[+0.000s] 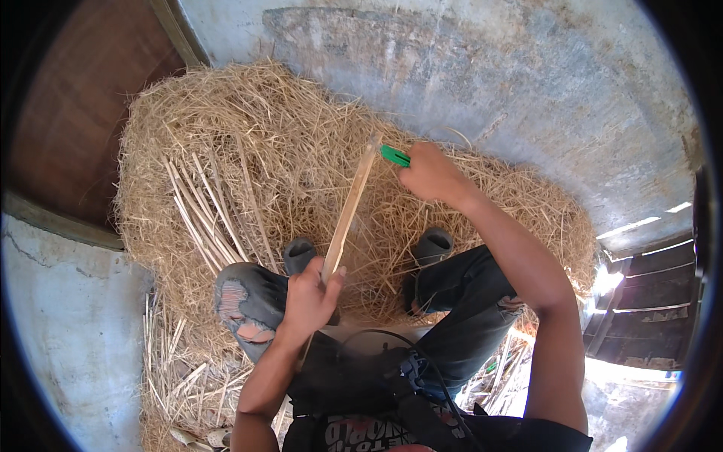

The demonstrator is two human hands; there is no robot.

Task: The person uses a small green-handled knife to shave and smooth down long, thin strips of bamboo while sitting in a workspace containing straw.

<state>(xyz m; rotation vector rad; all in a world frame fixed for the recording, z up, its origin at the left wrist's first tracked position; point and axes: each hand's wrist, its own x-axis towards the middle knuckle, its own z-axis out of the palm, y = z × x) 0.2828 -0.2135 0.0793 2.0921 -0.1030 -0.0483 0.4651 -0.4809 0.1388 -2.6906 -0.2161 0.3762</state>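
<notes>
My left hand (310, 296) is closed around the lower part of a long, flat bamboo strip (351, 207), which slants up and to the right in front of me. In my right hand (431, 175) is a green-handled utility knife (395, 156), gripped in a fist. The knife's front end is beside the strip's far tip; its blade is too small to make out, so I cannot tell whether it touches the strip.
Dry straw (248, 113) is heaped on the floor around my feet. Several thin bamboo sticks (203, 211) lie on it at the left. A weathered wall (489, 68) rises behind, a brown door panel (90, 113) stands far left, and wooden slats (648, 301) are at right.
</notes>
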